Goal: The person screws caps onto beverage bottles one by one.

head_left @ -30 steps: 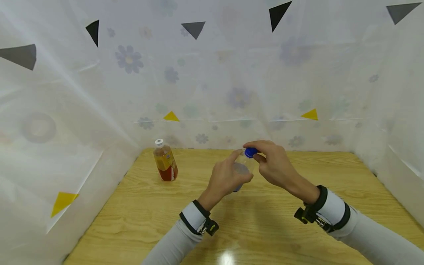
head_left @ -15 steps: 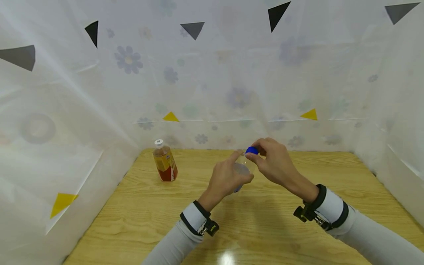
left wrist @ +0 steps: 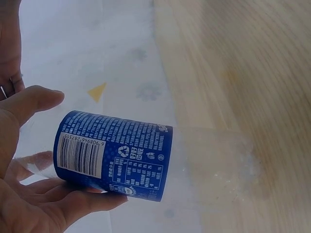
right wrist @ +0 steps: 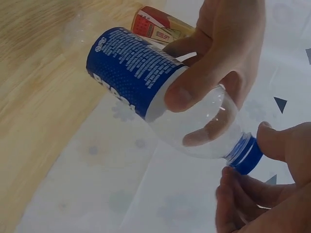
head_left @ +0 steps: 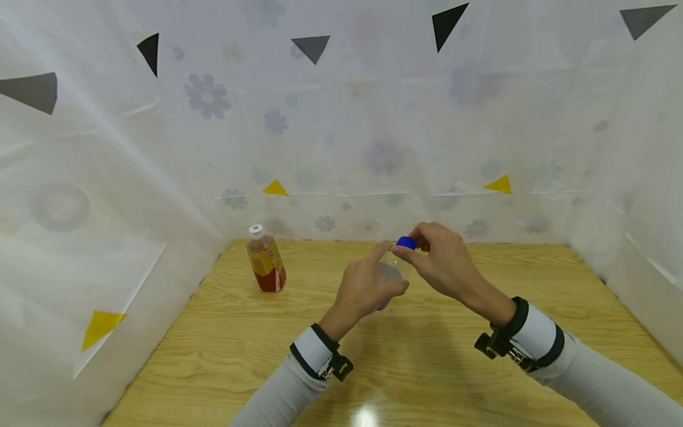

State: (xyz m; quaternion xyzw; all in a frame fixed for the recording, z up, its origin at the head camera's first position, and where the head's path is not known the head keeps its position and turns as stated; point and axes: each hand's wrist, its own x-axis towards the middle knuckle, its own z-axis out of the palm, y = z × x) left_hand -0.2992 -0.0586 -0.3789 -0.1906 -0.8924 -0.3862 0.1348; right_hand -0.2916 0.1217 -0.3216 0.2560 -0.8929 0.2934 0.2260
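My left hand point(head_left: 365, 281) grips a clear plastic bottle point(head_left: 391, 273), thumb and fingers round its upper body. The bottle wears a blue printed label point(left wrist: 112, 155) with a barcode, and its lower part looks see-through in the left wrist view. It is tilted above the table, neck up towards the right. At the neck sits a blue screw cap point(right wrist: 247, 154), pinched between the thumb and fingers of my right hand point(head_left: 445, 261). A blue ring shows just under the cap in the right wrist view.
A bottle of reddish-brown drink point(head_left: 267, 264) with a yellow label and white cap stands at the table's back left. The wooden table point(head_left: 213, 356) meets a pale flowered sheet point(head_left: 341, 130) behind and at both sides.
My right hand has rolled round the cap: the index finger lay over its top earlier, and now the thumb crosses its near side. Left hand and bottle have hardly moved.
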